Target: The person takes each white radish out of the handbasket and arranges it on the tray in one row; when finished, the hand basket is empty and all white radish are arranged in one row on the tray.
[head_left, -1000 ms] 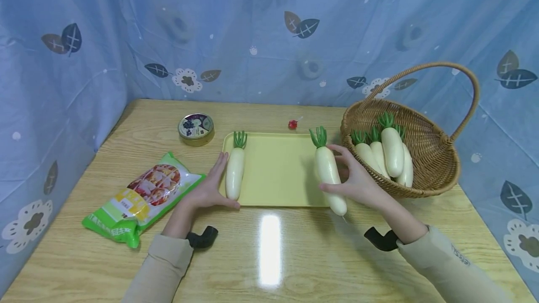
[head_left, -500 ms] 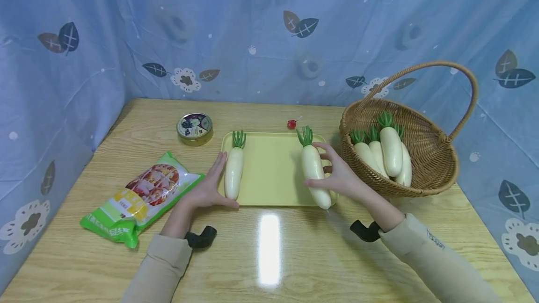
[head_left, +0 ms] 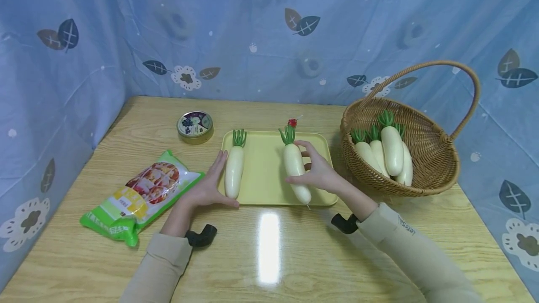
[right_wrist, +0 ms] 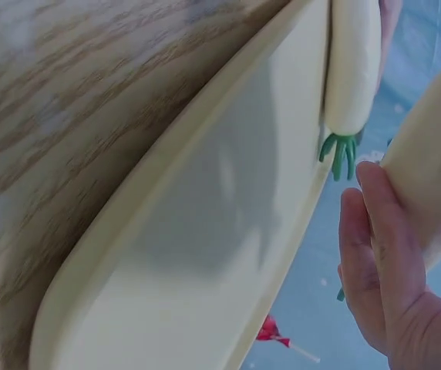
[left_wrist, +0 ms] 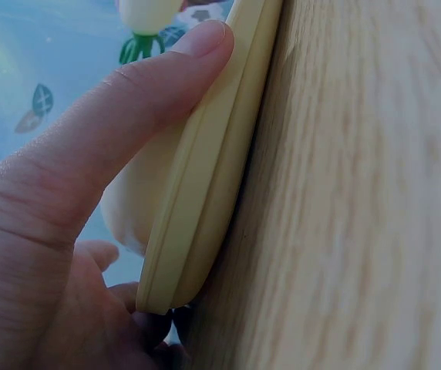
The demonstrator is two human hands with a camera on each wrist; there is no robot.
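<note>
My right hand (head_left: 316,169) grips a white radish (head_left: 293,160) with green leaf stubs, thumb on its near side, and holds it above the right half of the yellow tray (head_left: 264,172). In the right wrist view that radish (right_wrist: 436,154) hangs clear of the tray, with its shadow on the bottom. A second radish (head_left: 234,172) lies along the tray's left side. Around the front left corner is my left hand (head_left: 206,188), fingers stretched along the left edge. The left wrist view has its thumb (left_wrist: 128,116) resting against the tray's rim (left_wrist: 197,177).
On the right stands a wicker basket (head_left: 438,162) with a tall handle and several radishes (head_left: 392,151) inside. A red lollipop (head_left: 292,122) lies behind the tray. To the left are a round tin (head_left: 195,127) and a green-edged food bag (head_left: 141,198).
My right hand has carried its radish leftward, from the tray's right edge to over its right half. The left hand keeps its place at the tray corner.
</note>
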